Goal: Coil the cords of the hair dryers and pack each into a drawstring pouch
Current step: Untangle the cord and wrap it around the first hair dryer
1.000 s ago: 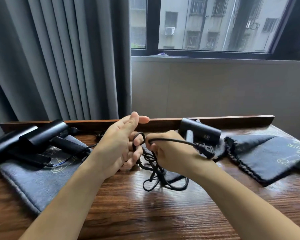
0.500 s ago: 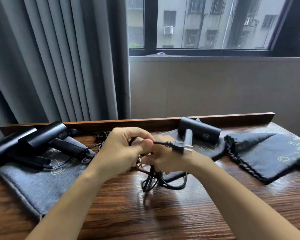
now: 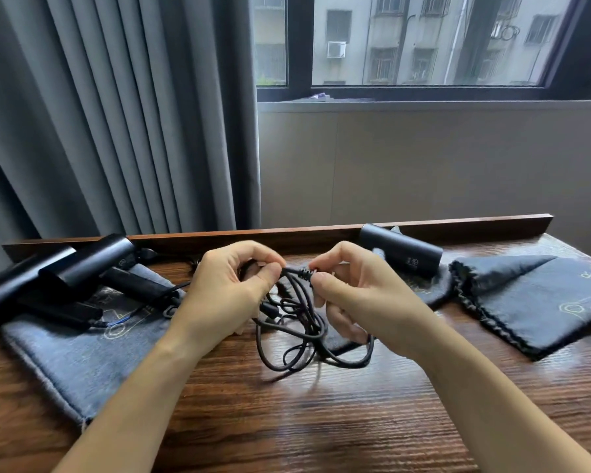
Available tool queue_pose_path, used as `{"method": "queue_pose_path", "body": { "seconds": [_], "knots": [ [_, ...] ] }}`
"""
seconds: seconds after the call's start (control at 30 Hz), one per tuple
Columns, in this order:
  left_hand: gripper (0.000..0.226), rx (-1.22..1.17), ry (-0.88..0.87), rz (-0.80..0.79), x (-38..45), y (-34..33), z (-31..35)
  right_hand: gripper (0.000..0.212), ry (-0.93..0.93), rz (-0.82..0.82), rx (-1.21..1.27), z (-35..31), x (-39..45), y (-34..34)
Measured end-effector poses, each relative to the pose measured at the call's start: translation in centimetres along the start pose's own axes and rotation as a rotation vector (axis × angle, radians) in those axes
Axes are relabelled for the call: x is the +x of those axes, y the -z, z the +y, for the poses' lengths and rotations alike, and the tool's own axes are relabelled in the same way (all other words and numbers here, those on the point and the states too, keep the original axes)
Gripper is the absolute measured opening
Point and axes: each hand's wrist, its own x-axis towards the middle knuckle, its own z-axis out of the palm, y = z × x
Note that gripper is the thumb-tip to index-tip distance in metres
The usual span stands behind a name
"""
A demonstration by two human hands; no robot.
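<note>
Left grip: the left hand [image 3: 232, 295] pinches the cord [image 3: 296, 327] between thumb and forefinger, clamped just left of the plug end.
Right grip: the right hand [image 3: 352, 295] pinches the same short stretch from the other side, at the plug [image 3: 306, 272]; its lower fingers are curled, and what they hold is hidden.
Between the grips: a short taut run of cord, lying left to right, level with the knuckles.
Below the grips: the rest of the cord hangs as a loose tangle of loops, its lowest loops on or just above the tabletop [image 3: 321, 421]; I cannot tell which.
Cord's run: from the tangle it heads back and right, behind the right hand, toward the dryer [image 3: 401, 254].
Dryer: lies on its side on a pouch [image 3: 430, 291], long axis left to right, behind and right of the grips, near the right hand.
Nearer hand: the right, by my judgement; the left would gather loops.
Other pouches: one [image 3: 539, 302] lies flat further right; one [image 3: 79, 353] lies left, carrying more dryers [image 3: 82, 268].
Step in hand: coiling looks unfinished, since the loops are uneven and crossed.
</note>
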Motion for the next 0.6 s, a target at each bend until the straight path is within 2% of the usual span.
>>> {"method": "queue_pose_path", "body": {
  "seconds": [0.13,0.23,0.3,0.37,0.43,0.5,0.6],
  "knots": [
    [0.021,-0.145,-0.09,-0.143,-0.7,-0.7,2.0,0.019,0.017,-0.001,-0.143,-0.3,0.7,-0.8],
    [0.022,-0.237,-0.109,-0.203,-1.2,-1.2,2.7,0.035,-0.036,0.022,-0.168,-0.4,1.1,-1.3],
    [0.023,-0.353,-0.034,-0.252,-1.4,-1.2,2.7,0.044,-0.072,0.0,-0.135,-0.5,1.1,-1.6],
    [0.022,-0.401,0.099,-0.282,-1.4,-1.2,2.6,0.035,-0.03,0.023,-0.2,-0.2,1.0,-1.8],
    [0.018,-0.38,0.254,-0.227,-1.4,-1.4,2.3,0.024,0.007,0.112,-0.303,0.5,1.0,-2.0],
    [0.017,-0.35,0.375,-0.156,-1.2,-1.5,1.9,0.031,0.016,0.213,-0.365,1.3,0.9,-2.2],
    [0.049,-0.225,0.507,-0.233,-0.6,-1.5,1.5,0.04,0.055,0.264,-0.475,1.8,0.7,-2.8]
  ]
}}
